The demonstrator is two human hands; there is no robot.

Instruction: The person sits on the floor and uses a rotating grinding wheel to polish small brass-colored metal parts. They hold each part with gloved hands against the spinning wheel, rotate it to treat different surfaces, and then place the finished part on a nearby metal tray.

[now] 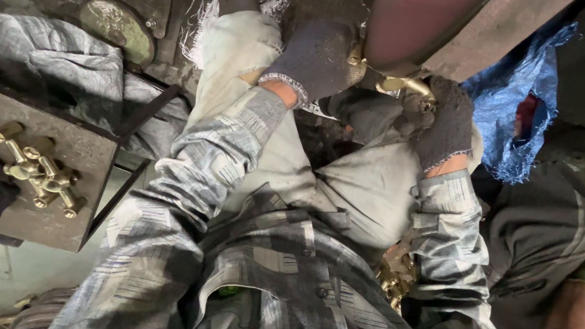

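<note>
Both my hands wear dark grey knit gloves. My left hand (pixel 317 55) and my right hand (pixel 444 121) together grip a shiny brass fitting (pixel 402 84) and press it up against a large dark red wheel (pixel 417 23) at the top of the view. The fitting sits between the two gloves, partly hidden by their fingers. My forearms in patterned grey sleeves reach up from the bottom, above my knees in pale trousers.
A dark metal tray (pixel 79 147) at the left carries several brass cross-shaped fittings (pixel 36 168). More brass pieces (pixel 395 278) lie by my right elbow. Blue cloth (pixel 515 101) hangs at the right, grey fabric (pixel 63 53) at upper left, a round metal disc (pixel 119 29) above.
</note>
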